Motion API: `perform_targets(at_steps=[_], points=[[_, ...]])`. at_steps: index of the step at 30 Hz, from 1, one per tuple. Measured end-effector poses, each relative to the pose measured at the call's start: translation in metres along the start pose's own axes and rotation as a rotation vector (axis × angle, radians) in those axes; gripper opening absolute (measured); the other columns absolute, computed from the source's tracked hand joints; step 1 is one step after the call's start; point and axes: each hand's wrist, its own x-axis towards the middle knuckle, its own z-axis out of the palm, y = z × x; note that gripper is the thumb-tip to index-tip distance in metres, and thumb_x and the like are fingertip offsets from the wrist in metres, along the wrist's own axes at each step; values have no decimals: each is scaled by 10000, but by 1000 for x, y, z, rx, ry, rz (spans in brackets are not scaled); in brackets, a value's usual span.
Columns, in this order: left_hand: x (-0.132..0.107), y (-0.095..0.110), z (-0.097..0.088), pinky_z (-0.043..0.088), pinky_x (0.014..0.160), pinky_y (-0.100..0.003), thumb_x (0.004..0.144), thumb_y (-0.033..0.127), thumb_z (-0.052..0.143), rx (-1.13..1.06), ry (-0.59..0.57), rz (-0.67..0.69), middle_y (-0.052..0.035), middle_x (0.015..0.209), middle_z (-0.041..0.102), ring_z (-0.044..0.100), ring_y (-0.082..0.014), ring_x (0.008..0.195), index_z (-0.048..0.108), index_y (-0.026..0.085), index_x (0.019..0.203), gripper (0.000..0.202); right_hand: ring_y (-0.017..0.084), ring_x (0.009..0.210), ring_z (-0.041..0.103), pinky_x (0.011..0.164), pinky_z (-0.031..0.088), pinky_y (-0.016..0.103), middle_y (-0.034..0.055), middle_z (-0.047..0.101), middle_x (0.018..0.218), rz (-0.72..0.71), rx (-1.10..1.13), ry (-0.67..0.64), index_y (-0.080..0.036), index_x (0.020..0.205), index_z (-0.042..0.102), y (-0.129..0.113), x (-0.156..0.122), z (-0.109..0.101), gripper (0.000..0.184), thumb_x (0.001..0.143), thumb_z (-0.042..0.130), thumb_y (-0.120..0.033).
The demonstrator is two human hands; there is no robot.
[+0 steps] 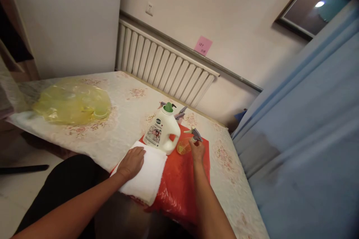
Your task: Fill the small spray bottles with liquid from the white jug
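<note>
At the bed's (123, 119) far left corner lies a crumpled yellow plastic bag (73, 102), with a round greenish shape showing dimly through it. Nearer the near edge, the left hand (131, 162) rests flat, fingers apart, on a folded white towel (148, 179) that overlaps a red plastic sheet (182, 183). On the sheet, touching the towel's far side, stands a white detergent jug (164, 130) with a green cap and its handle turned right. Just beside it is a small clear spray bottle (184, 146) holding yellowish liquid. The right hand (197, 151) is curled around this bottle under its grey trigger. The bed has a pale floral cover. Behind it run a white radiator (165, 63) and a wall with a pink note (203, 45); a blue curtain (303, 127) hangs at the right.
</note>
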Motion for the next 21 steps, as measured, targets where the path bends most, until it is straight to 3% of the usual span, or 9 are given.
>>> perform_targets(at_steps=[4,13,17,21], points=[[0,-1,1,434,1012,-461,912,135,476,12,0,11,-160,1213,658,575,-301,1152,675,141,1084,263,259,815,687,707,488,308,115,777,915,43,55,-47,-117,972,767,-3,-6,-8,472,724,607,-485],[7,0,4,452,993,-488,877,134,483,-67,-38,-47,-165,1197,665,574,-318,1152,673,139,1072,272,263,781,675,725,497,349,94,767,825,97,136,-114,-136,866,780,-10,-37,-44,377,675,689,-447],[10,34,7,454,1036,-494,865,223,561,-261,-55,-79,-166,1235,655,582,-319,1186,589,123,1242,391,265,783,682,726,509,362,86,768,818,113,187,-160,-151,860,777,-19,-57,-55,353,659,725,-436],[11,81,1,384,1135,-521,763,297,717,-527,-97,0,-189,1448,516,473,-335,1353,398,147,1444,767,250,776,685,741,522,365,78,770,844,138,307,-224,-155,882,772,-34,-83,-63,321,664,751,-390]])
